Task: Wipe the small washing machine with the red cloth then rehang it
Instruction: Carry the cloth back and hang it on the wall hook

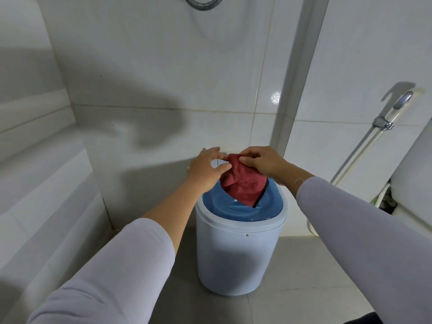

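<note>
The small washing machine (238, 249) is a white tub with a blue lid (217, 204), standing on the floor against the tiled wall. The red cloth (243, 183) hangs bunched above the back of the lid, its lower end touching the blue top. My right hand (261, 162) pinches the cloth's top edge between thumb and fingers. My left hand (207, 170) is at the cloth's left side, its fingers spread and its fingertips pinching the upper left corner. What the cloth's top hangs from is hidden behind my hands.
A white tiled wall (163, 90) stands behind the machine, with a ledge on the left (35, 127). A white door frame post (294, 90) rises behind my right hand. A bidet sprayer with hose (383, 122) and a toilet tank (411, 174) are on the right. The floor is grey tile (292, 288).
</note>
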The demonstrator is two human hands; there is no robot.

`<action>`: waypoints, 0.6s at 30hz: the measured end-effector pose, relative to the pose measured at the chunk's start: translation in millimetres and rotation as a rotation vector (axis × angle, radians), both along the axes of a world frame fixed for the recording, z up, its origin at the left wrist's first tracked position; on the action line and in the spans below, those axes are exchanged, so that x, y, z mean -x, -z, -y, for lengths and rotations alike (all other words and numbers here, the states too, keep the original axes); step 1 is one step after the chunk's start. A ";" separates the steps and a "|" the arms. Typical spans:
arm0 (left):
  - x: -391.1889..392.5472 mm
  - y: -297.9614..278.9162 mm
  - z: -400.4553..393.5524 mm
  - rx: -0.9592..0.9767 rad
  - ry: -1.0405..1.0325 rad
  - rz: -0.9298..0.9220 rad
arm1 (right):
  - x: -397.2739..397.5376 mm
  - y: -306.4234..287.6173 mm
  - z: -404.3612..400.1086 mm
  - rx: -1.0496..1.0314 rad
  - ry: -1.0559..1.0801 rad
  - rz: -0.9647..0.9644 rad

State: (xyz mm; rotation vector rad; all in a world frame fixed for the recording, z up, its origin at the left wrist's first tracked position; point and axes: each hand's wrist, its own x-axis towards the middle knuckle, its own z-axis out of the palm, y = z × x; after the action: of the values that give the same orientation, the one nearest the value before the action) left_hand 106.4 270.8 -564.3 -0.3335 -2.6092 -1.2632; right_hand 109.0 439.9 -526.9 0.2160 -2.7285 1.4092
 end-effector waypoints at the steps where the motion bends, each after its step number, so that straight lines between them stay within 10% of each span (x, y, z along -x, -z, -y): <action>1: -0.6 -6.4 0.6 -0.019 -0.015 -0.008 | 0.1 -2.7 0.2 0.000 0.008 -0.003; 18: 41.0 -89.0 -13.1 0.013 0.048 -0.022 | 38.7 -61.7 -13.2 0.198 -0.018 0.062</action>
State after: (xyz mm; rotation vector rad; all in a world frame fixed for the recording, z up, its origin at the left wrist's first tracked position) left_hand 65.3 283.9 -475.3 -0.4128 -2.6072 -1.2514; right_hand 70.3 453.1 -465.2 0.1889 -2.6154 1.7052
